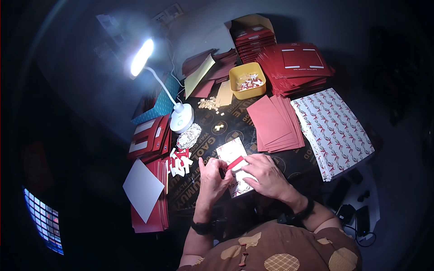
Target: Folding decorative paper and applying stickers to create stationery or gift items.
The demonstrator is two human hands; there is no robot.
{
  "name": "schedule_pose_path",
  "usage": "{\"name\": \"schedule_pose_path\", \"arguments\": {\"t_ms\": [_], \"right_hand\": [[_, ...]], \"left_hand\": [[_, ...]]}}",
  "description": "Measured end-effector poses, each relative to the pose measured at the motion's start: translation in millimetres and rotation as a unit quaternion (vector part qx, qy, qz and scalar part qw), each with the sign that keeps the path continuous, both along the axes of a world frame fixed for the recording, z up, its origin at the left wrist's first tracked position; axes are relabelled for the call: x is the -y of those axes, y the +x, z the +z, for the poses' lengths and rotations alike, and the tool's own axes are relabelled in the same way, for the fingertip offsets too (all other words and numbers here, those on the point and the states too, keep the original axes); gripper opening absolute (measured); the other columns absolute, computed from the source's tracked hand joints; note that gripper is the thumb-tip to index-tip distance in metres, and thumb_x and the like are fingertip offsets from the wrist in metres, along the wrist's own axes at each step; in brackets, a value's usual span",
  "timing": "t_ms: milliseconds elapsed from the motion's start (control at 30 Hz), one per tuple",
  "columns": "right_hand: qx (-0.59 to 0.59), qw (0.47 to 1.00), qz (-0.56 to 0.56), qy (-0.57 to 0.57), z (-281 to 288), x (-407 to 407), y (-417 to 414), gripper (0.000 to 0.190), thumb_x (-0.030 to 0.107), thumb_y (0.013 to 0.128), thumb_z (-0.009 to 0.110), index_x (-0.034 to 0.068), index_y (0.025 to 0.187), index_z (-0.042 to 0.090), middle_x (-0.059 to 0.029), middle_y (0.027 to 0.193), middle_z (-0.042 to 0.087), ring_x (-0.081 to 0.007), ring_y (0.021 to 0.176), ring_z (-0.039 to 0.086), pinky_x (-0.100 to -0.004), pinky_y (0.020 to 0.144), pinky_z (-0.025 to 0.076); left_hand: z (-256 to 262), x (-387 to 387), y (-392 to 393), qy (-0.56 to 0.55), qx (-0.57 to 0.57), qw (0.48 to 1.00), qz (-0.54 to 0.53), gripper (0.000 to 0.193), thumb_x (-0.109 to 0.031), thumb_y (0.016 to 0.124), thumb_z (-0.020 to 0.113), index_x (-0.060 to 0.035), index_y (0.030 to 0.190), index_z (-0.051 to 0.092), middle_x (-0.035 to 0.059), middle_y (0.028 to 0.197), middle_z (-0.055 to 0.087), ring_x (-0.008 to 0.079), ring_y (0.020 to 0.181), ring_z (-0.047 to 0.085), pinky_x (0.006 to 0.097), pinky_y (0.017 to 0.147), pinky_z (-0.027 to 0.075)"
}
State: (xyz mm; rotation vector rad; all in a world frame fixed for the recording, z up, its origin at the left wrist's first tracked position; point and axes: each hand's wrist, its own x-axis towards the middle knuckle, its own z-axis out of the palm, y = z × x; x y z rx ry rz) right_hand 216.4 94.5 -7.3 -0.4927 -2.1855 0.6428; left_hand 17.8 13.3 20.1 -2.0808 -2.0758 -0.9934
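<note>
A white card with a red and green sprig pattern (234, 148) lies on the dark printed board in front of me. Across its middle runs a small red paper strip (235, 163). My left hand (215, 173) pinches the strip's lower left end between thumb and fingers. My right hand (263, 173) rests on the card's right side, fingers spread, fingertips by the strip's upper right end; whether it grips anything is hidden. Left of my left hand lies a heap of white and red paper strips (179, 163).
Pink envelopes (276, 123) and patterned sheets (334, 130) are stacked at right. A yellow tub of paper bits (248, 95) and red printed wallets (301, 61) stand behind. At left are a white lamp (182, 118), red folders (145, 135) and a white sheet (143, 189) on red paper.
</note>
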Motion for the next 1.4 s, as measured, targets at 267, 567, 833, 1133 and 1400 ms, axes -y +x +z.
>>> {"name": "schedule_pose_path", "arguments": {"t_ms": [267, 567, 833, 1133, 1400], "right_hand": [[-0.046, 0.996, -0.046, -0.054, 12, -14, -1, 0.029, 0.004, 0.083, 0.070, -0.001, 0.111, 0.067, -0.0173, 0.114, 0.067, -0.0358, 0.105, 0.063, -0.0404, 0.094, 0.050], [0.016, 0.999, -0.025, 0.030, 17, -23, -13, 0.020, 0.008, 0.081, 0.075, 0.000, 0.098, 0.066, -0.0139, 0.090, 0.065, -0.0337, 0.089, 0.062, -0.0430, 0.081, 0.051], [0.033, 0.998, -0.034, 0.051, 16, -20, -10, 0.018, 0.010, 0.081, 0.076, 0.001, 0.094, 0.066, -0.0127, 0.087, 0.064, -0.0325, 0.086, 0.062, -0.0421, 0.078, 0.050], [0.039, 0.998, -0.031, 0.036, 20, -19, -7, 0.017, 0.010, 0.082, 0.075, 0.001, 0.094, 0.067, -0.0127, 0.087, 0.065, -0.0326, 0.085, 0.062, -0.0423, 0.076, 0.051], [0.030, 0.990, -0.136, 0.014, 28, -29, -6, 0.012, 0.009, 0.082, 0.074, 0.004, 0.091, 0.067, -0.0122, 0.085, 0.066, -0.0324, 0.085, 0.063, -0.0414, 0.078, 0.051]], "left_hand": [[-1, -1, 1, 0.010, -0.023, 1.000, -0.007, 0.024, -0.007, 0.075, 0.077, -0.0067, 0.089, 0.058, 0.0052, 0.085, 0.063, 0.0256, 0.087, 0.065, 0.0705, 0.115, 0.020], [-1, 1, 2, 0.022, -0.024, 0.999, -0.013, 0.024, -0.006, 0.074, 0.077, -0.0072, 0.088, 0.058, 0.0055, 0.085, 0.062, 0.0262, 0.088, 0.065, 0.0714, 0.115, 0.019], [-4, 8, -2, 0.019, 0.079, 0.997, -0.018, 0.029, -0.008, 0.080, 0.076, -0.0047, 0.103, 0.057, 0.0075, 0.089, 0.060, 0.0259, 0.087, 0.065, 0.0681, 0.117, 0.018], [-9, 9, -8, 0.018, 0.095, 0.995, -0.036, 0.031, -0.008, 0.080, 0.076, -0.0056, 0.104, 0.057, 0.0087, 0.094, 0.060, 0.0278, 0.091, 0.065, 0.0683, 0.118, 0.018], [3, 18, 7, -0.016, -0.019, 0.999, -0.042, 0.032, -0.025, 0.075, 0.084, -0.0113, 0.099, 0.069, 0.0066, 0.099, 0.060, 0.0260, 0.102, 0.061, 0.0733, 0.116, 0.015]]}}
